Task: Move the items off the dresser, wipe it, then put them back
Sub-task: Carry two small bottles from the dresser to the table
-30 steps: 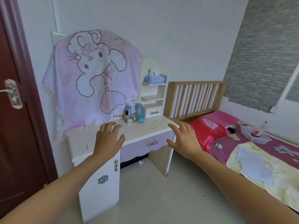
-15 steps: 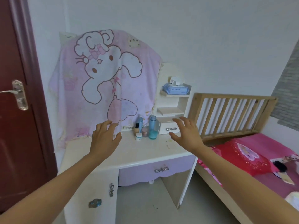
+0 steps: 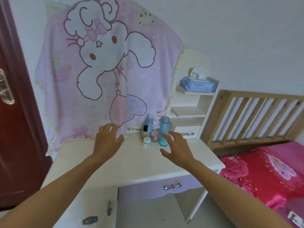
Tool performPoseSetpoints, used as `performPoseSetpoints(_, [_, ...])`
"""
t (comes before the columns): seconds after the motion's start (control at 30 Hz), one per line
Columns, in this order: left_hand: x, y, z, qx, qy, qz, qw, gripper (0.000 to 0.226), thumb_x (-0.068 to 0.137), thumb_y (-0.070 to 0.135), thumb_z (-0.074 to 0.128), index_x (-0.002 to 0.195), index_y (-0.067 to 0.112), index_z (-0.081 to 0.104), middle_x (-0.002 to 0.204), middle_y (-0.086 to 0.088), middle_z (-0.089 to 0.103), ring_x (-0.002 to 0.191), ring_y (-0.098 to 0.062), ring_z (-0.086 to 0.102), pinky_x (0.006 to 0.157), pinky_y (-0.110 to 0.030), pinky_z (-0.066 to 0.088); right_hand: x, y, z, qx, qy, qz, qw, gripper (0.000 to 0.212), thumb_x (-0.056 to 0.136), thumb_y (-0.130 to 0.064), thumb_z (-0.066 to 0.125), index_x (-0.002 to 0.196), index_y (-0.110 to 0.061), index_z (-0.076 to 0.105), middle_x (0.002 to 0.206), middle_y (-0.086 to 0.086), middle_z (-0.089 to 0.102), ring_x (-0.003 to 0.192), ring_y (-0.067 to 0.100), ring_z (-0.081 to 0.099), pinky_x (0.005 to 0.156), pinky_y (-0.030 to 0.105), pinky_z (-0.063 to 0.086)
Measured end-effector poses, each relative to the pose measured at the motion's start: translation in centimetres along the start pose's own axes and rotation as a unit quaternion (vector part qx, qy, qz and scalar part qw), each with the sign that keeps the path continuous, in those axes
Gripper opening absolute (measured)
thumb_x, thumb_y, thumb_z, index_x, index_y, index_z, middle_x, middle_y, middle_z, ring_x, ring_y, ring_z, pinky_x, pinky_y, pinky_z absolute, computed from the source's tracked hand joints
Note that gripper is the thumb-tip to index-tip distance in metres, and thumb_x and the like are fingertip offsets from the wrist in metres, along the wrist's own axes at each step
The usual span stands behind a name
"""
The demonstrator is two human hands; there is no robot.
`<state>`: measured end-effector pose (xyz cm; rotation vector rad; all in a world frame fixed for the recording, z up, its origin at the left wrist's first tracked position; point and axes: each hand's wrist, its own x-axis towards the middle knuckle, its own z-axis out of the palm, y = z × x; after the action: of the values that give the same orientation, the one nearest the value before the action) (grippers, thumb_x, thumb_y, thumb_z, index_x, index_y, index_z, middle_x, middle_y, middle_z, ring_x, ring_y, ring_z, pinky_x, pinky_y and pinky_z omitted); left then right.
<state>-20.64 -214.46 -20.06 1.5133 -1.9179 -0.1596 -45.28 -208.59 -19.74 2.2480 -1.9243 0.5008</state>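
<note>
Right, two hands are over the white bench (image 3: pixel 139 163) in the middle of the frame, and neither grasps anything; the left hand (image 3: pixel 107 142) hovers released, fingers spread, just in front of the pink cartoon blanket (image 3: pixel 107 71) draped over the upper left of the picture; the right hand (image 3: pixel 176 148) is released too, fingers fanned, its fingertips overlapping the foot of the tall blue bottle (image 3: pixel 165 127), though contact cannot be told from here.

Count the items at the back of the bench, centre frame, and there are five, huddled close together: that tall blue bottle; one slimmer blue bottle (image 3: pixel 150 125) to its left; one small black-capped bottle (image 3: pixel 145 131) beside that; one pink jar (image 3: pixel 155 137) between the bottles; and one little white jar (image 3: pixel 146 142) out front.

Right of the cluster stands a small tiered shelf; one blue pack of wipes (image 3: pixel 197 84) sits on its top tier, and one little drawer (image 3: pixel 186 131) sits at its base; one lilac drawer (image 3: pixel 164 188) with a bow handle hangs under the bench, lower centre.

Far right, one wooden slatted headboard (image 3: pixel 256 116) with red floral bedding (image 3: pixel 263 175) below it; far left, one dark red door (image 3: pixel 16 145).
</note>
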Motion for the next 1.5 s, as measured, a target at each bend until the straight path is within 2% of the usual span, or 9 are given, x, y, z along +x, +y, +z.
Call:
performPoseSetpoints(0.1, [3.4, -0.1, 3.1, -0.019, -0.016, -0.005, 1.0, 0.039, 0.089, 0.02, 0.054, 0.126, 0.007, 0.051, 0.133, -0.013, 0.046, 0.123, -0.031, 0.036, 0.098, -0.042, 0.034, 4.2, 2.1, 0.7, -0.013, -0.006, 0.008, 1.0, 0.058, 0.082, -0.033, 0.063, 0.133, -0.014, 0.043, 0.14, 0.016, 0.039, 0.128, 0.034, 0.036, 0.101, 0.043, 0.033])
performPoseSetpoints(0.17, [5.9, -0.4, 4.6, -0.022, -0.023, 0.001, 0.999, 0.038, 0.089, 0.021, 0.053, 0.125, 0.008, 0.051, 0.132, -0.012, 0.047, 0.122, -0.03, 0.037, 0.098, -0.04, 0.035, 7.0, 3.0, 1.4, -0.004, -0.006, 0.037, 0.999, 0.057, 0.086, -0.036, 0.057, 0.136, -0.017, 0.037, 0.145, 0.01, 0.032, 0.132, 0.029, 0.029, 0.105, 0.038, 0.028])
performPoseSetpoints(0.33, [11.2, -1.9, 8.7, -0.044, -0.055, 0.012, 0.997, 0.037, 0.091, 0.021, 0.05, 0.126, 0.008, 0.049, 0.13, -0.011, 0.049, 0.118, -0.028, 0.043, 0.096, -0.036, 0.036, 11.5, 4.1, 5.7, 0.036, -0.018, 0.078, 0.996, 0.054, 0.086, -0.036, 0.057, 0.133, -0.017, 0.041, 0.141, 0.01, 0.036, 0.128, 0.028, 0.033, 0.101, 0.036, 0.031])
performPoseSetpoints(0.53, [12.0, -3.1, 14.9, -0.056, -0.147, -0.029, 0.987, 0.041, 0.093, 0.024, 0.047, 0.133, 0.013, 0.043, 0.136, -0.005, 0.044, 0.124, -0.019, 0.04, 0.1, -0.028, 0.033, 11.7, 7.1, 11.4, 0.049, -0.082, 0.075, 0.993, 0.055, 0.087, -0.038, 0.056, 0.135, -0.017, 0.039, 0.143, 0.01, 0.035, 0.131, 0.027, 0.032, 0.103, 0.034, 0.031])
performPoseSetpoints(0.7, [14.2, -3.8, 18.9, -0.058, -0.169, -0.086, 0.98, 0.041, 0.093, 0.025, 0.046, 0.133, 0.014, 0.043, 0.134, -0.006, 0.045, 0.119, -0.02, 0.045, 0.097, -0.029, 0.034, 15.0, 11.5, 13.9, 0.075, -0.11, 0.085, 0.987, 0.055, 0.086, -0.036, 0.058, 0.134, -0.015, 0.041, 0.144, 0.01, 0.034, 0.132, 0.028, 0.031, 0.103, 0.036, 0.032])
performPoseSetpoints(0.93, [18.5, -3.2, 24.2, -0.084, -0.169, -0.19, 0.964, 0.039, 0.092, 0.023, 0.049, 0.13, 0.012, 0.045, 0.132, -0.007, 0.047, 0.116, -0.023, 0.048, 0.099, -0.036, 0.041, 20.3, 15.4, 19.0, 0.161, -0.131, 0.062, 0.976, 0.056, 0.079, -0.033, 0.063, 0.13, -0.021, 0.041, 0.131, 0.013, 0.046, 0.119, 0.034, 0.046, 0.094, 0.037, 0.04])
performPoseSetpoints(1.1, [18.9, -2.2, 27.3, -0.135, -0.142, -0.283, 0.939, 0.034, 0.091, 0.018, 0.051, 0.125, 0.01, 0.049, 0.118, -0.011, 0.055, 0.091, -0.016, 0.05, 0.083, -0.027, 0.04, 20.9, 15.6, 23.3, 0.199, -0.227, 0.055, 0.952, 0.054, 0.086, -0.035, 0.056, 0.135, -0.018, 0.037, 0.136, 0.003, 0.038, 0.126, 0.022, 0.036, 0.101, 0.028, 0.03])
performPoseSetpoints(1.27, [17.1, -3.0, 28.4, -0.152, -0.129, -0.374, 0.906, 0.033, 0.092, 0.017, 0.05, 0.124, 0.011, 0.051, 0.116, -0.011, 0.057, 0.09, -0.018, 0.053, 0.087, -0.032, 0.044, 21.6, 14.0, 25.9, 0.276, -0.217, 0.045, 0.935, 0.054, 0.082, -0.029, 0.063, 0.13, -0.013, 0.044, 0.13, 0.007, 0.047, 0.121, 0.023, 0.041, 0.099, 0.025, 0.03])
performPoseSetpoints(1.5, [17.0, -4.6, 28.3, -0.146, -0.126, -0.4, 0.896, 0.032, 0.092, 0.019, 0.048, 0.124, 0.013, 0.051, 0.115, -0.009, 0.057, 0.092, -0.018, 0.054, 0.086, -0.032, 0.046, 22.8, 11.8, 28.5, 0.281, -0.246, 0.071, 0.925, 0.061, 0.081, -0.036, 0.063, 0.134, -0.018, 0.038, 0.139, 0.001, 0.038, 0.129, 0.019, 0.032, 0.107, 0.026, 0.028])
